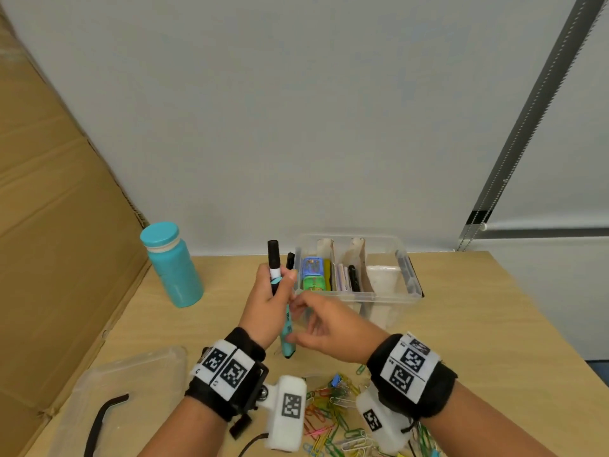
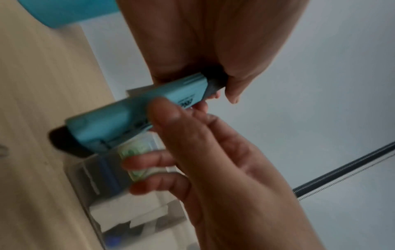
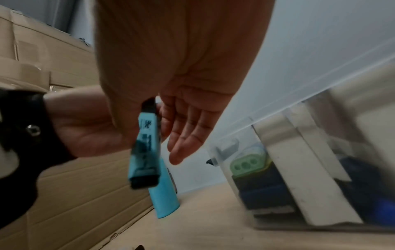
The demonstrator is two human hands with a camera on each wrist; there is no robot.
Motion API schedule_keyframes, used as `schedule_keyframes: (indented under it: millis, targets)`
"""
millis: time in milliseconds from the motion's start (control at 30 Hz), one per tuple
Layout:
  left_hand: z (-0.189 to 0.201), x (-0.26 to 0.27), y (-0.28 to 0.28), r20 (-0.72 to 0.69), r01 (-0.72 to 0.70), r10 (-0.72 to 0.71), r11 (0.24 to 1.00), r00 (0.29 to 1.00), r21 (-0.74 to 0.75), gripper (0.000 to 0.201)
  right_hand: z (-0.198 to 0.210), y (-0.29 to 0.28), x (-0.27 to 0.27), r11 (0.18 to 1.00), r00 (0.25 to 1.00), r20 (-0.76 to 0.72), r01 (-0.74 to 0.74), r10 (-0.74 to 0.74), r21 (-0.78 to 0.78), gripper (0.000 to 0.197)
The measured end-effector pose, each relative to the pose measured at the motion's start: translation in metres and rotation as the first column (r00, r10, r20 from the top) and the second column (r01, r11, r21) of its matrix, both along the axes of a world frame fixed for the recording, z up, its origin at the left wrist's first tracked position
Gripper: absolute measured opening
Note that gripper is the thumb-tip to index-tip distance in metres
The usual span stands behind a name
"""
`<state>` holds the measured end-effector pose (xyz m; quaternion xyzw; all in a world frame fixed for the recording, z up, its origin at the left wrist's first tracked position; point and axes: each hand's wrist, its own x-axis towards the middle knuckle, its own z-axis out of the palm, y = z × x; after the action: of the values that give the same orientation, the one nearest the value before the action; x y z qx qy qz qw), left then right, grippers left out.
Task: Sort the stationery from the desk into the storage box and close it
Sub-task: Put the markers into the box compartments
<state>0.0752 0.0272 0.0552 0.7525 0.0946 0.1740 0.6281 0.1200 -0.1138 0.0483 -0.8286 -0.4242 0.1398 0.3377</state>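
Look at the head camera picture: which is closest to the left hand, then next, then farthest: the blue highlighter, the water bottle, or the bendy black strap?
1. Blue highlighter: held in the left hand, hanging below it.
2. Water bottle: standing to the hand's left, by the cardboard.
3. Black strap: lying on the clear lid at the desk's near left edge.

Left hand (image 1: 267,301) grips markers (image 1: 274,262); right hand (image 1: 324,326) touches teal highlighter (image 1: 287,338) beside storage box (image 1: 359,296).

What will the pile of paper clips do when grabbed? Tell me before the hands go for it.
The paper clips lie loose and tangled on the desk, so a grab would probably lift a clump while some slip off. They look thin and small, so likely light. Pushed, the pile would probably spread, not slide as one. A blue binder clip sits among them.
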Motion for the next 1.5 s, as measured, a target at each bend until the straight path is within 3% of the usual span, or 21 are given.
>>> schedule_keyframes:
  millis: [200,367,433,567,633,767,967,1033,1133,1233,1300,1400,1500]
  targets:
    - [0.003,0.009,-0.015,0.02,0.047,-0.047,0.999,0.999,0.002,0.015,-0.007,-0.002,-0.001,0.991,0.997,-0.061,0.057,-0.051,0.119,0.025]
    - [0.005,0.0,-0.016,0.072,0.055,-0.06,0.996,0.996,0.067,0.037,0.006,-0.018,0.012,0.986,0.993,-0.035,0.116,-0.113,0.118,0.043]
    - [0.002,-0.004,-0.012,0.072,0.05,-0.057,0.995,0.996,0.087,0.028,0.016,-0.028,0.023,0.957,0.975,0.004,0.216,-0.221,0.195,0.041]
    - [-0.016,-0.007,0.002,0.021,0.015,-0.02,0.975,1.0,0.223,0.023,0.02,-0.041,0.055,0.815,0.877,-0.008,0.45,-0.48,0.365,0.022]
    - [-0.023,-0.006,0.006,0.01,-0.02,0.018,0.962,1.0,0.273,0.02,0.013,-0.04,0.071,0.806,0.838,0.032,0.514,-0.545,0.293,0.018]
    - [-0.031,-0.004,0.008,-0.008,-0.021,0.026,0.933,1.0,0.36,0.019,0.001,-0.02,0.094,0.833,0.827,0.112,0.538,-0.551,0.129,0.017]
    - [-0.038,-0.01,0.02,0.027,-0.007,-0.007,0.873,1.0,0.487,0.023,-0.01,-0.011,0.108,0.872,0.886,0.023,0.459,-0.462,-0.168,0.036]
    - [-0.037,-0.013,0.024,0.06,-0.013,-0.02,0.862,0.998,0.506,0.025,-0.011,-0.018,0.105,0.875,0.881,0.034,0.473,-0.472,-0.106,0.032]
    - [-0.027,-0.014,0.024,0.072,0.057,-0.109,0.857,0.991,0.512,0.032,-0.012,-0.038,0.094,0.818,0.823,0.05,0.552,-0.565,0.158,0.023]
    - [-0.011,-0.007,0.017,0.063,0.108,-0.193,0.757,0.979,0.645,0.034,-0.019,-0.071,0.077,0.726,0.69,0.237,0.612,-0.684,0.313,0.025]
    - [0.003,0.004,0.005,0.023,0.134,-0.237,0.623,0.971,0.77,0.033,-0.035,-0.088,0.071,0.696,0.592,0.378,0.667,-0.712,0.266,0.032]
    - [0.021,0.033,-0.021,-0.102,0.184,-0.266,0.304,0.959,0.935,0.043,-0.059,-0.095,0.066,0.657,0.585,0.362,0.745,-0.725,0.112,0.05]
    - [0.026,0.069,-0.041,-0.27,0.287,-0.252,0.035,0.93,0.957,0.049,-0.066,-0.089,0.063,0.64,0.599,0.27,0.762,-0.754,0.098,0.054]
